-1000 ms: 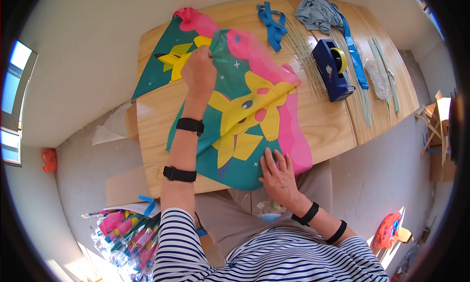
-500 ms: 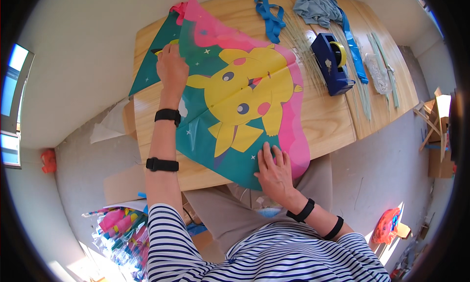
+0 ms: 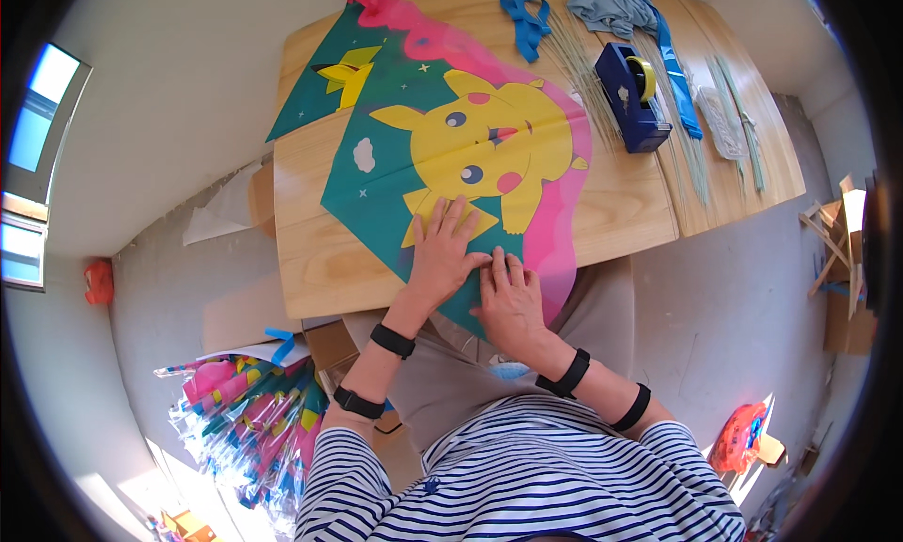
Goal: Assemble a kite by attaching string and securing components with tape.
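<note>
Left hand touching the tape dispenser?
No, the left hand lies on the printed sheet, well apart from the tape dispenser.

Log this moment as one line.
left hand: on printed sheet | right hand: on sheet, beside left | tape dispenser: on table

We look into a bright room with pale walls (image 3: 169, 91) and a grey floor (image 3: 696, 345).
A grey-framed window (image 3: 39, 119) glows at our left, sunlight (image 3: 102, 497) lies brightly at lower left, and our light wooden table (image 3: 621, 199) spans the middle.
</note>
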`<state>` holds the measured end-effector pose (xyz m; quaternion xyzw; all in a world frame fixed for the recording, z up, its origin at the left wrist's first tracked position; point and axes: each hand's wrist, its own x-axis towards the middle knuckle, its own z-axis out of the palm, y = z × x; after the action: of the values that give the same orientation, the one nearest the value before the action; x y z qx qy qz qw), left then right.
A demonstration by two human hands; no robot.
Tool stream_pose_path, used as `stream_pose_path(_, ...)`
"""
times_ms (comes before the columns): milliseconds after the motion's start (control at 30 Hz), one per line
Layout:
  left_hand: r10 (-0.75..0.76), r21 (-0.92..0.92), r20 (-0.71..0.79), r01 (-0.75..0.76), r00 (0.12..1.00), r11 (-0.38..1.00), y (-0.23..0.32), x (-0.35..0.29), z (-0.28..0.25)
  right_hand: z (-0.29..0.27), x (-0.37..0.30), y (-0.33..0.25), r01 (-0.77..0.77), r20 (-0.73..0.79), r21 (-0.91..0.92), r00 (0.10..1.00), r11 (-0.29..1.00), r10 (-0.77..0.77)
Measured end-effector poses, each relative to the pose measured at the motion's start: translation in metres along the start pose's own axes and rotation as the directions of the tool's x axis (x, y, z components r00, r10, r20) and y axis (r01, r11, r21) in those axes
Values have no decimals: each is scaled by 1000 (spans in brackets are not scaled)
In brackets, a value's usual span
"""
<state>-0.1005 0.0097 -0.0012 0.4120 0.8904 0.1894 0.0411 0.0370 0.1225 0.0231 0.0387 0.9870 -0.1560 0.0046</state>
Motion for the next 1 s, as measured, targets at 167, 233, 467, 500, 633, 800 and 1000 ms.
stream_pose_path(167,83,-11,60,-82,995,997,-13,-23,-10,-14,-9,24,108,-133,60,986,992,-99)
stream_pose_path(233,105,-41,67,-103,992,994,-17,-21,-9,-14,-7,38,39,-137,22,990,999,-35)
stream_pose_path(467,94,-2,77,-94,993,996,-5,-34,-9,-11,-39,64,100,-145,-54,984,994,-107)
stream_pose_path(500,102,12,75,-103,992,995,2,-43,-9,-13,-50,65,122,-140,-58,982,991,-129)
stream_pose_path(633,111,42,57,-114,992,993,28,-74,-1,-8,-63,75,123,-185,-30,975,992,-126)
stream_pose_path(800,107,86,89,-114,990,990,38,-85,0,-14,-46,72,106,-218,-69,969,992,-119)
stream_pose_path(1000,113,-10,103,-113,988,994,41,-104,-9,-17,-76,70,106,-81,-12,991,994,-107)
